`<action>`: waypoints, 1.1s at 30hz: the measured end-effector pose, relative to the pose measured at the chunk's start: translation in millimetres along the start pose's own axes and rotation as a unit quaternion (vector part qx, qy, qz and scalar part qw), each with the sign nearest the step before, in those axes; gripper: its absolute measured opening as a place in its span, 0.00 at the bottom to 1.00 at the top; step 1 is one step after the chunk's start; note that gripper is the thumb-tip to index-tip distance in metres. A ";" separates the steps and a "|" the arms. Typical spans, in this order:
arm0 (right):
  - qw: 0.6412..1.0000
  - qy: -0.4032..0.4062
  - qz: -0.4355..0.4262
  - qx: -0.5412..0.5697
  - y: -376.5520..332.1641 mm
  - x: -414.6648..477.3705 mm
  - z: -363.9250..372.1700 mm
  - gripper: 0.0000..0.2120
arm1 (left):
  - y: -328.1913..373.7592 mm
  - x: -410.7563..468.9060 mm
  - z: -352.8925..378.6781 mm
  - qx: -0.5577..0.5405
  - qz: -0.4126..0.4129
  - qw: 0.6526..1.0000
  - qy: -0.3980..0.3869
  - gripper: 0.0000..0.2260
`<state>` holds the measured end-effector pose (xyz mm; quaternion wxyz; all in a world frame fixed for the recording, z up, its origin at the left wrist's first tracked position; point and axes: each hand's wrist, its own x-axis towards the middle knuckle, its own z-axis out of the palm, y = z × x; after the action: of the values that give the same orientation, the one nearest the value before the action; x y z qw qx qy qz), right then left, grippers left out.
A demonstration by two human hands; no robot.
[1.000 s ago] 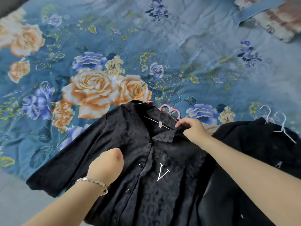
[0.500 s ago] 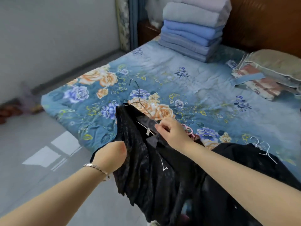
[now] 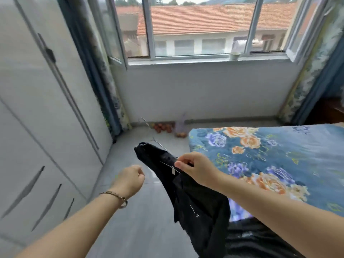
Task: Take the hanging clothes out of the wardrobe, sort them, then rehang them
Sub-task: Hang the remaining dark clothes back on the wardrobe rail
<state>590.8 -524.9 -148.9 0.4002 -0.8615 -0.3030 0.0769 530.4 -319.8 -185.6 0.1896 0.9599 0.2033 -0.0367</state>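
Observation:
My right hand pinches the collar of a black shirt on a thin wire hanger and holds it up in the air between the bed and the wardrobe. The shirt hangs down off the hand, its far shoulder pointing toward the window. My left hand, with a bracelet on the wrist, is curled into a loose fist just left of the shirt and holds nothing. The white wardrobe stands at the left with its doors closed. More black clothing lies on the bed's near edge.
The bed with a blue flowered cover fills the right side. A window and blue curtains lie ahead. Fruit and a bag sit on the grey floor below the window.
The shirt has been lifted off the bed and swung left toward the wardrobe. My left hand has let go of it. My view has turned from the bed to the window.

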 end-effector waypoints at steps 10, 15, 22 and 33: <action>0.960 -0.180 -0.212 0.027 -155.2 -15.1 74.4 0.15 | -130.0 -192.7 -58.5 -0.037 -0.276 0.952 0.129 0.09; 0.923 -0.267 -0.266 0.071 -253.6 -46.7 111.8 0.11 | -171.9 -304.8 -90.0 -0.042 -0.383 0.903 0.190 0.08; 0.901 -0.317 -0.268 0.125 -377.0 -94.9 187.7 0.12 | -225.2 -449.6 -130.6 -0.047 -0.497 0.817 0.289 0.10; 0.896 -0.324 -0.264 0.150 -544.6 -148.7 312.3 0.12 | -342.2 -603.3 -227.8 0.006 -0.551 0.761 0.342 0.10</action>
<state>103.3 -140.8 27.0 0.4102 -0.6070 -0.6170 0.2875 -161.2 -171.3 -5.2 0.0493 0.6323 0.7483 0.1945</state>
